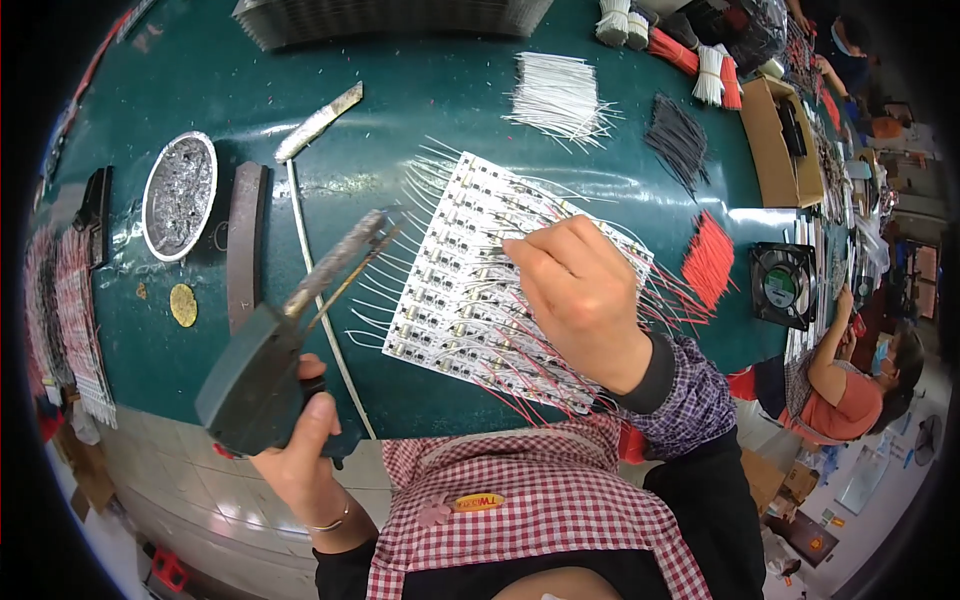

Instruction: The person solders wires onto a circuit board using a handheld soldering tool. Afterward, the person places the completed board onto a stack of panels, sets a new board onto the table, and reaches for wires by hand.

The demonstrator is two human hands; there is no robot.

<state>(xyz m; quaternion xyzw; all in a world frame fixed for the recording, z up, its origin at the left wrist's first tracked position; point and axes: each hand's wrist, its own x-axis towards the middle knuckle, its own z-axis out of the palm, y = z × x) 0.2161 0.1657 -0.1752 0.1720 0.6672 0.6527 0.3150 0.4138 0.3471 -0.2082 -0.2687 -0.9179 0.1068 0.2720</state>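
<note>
On the green desk (400, 75), the white circuit panel (432, 272) looks light, stiff, best edge-held — left hand (303, 452) gripping the soldering gun (250, 370), right hand (582, 292) curled, whether gripping unclear.

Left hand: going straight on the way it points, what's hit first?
Likely the white wires fanning off the circuit board, met by the tip of the soldering gun in the left hand. Depth is unclear; it might pass above them.

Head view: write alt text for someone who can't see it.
A left hand grips a gun-shaped tool beside a white, wired circuit-board panel; the right hand is over it. White, black and red wire piles lie on the green table.
</note>
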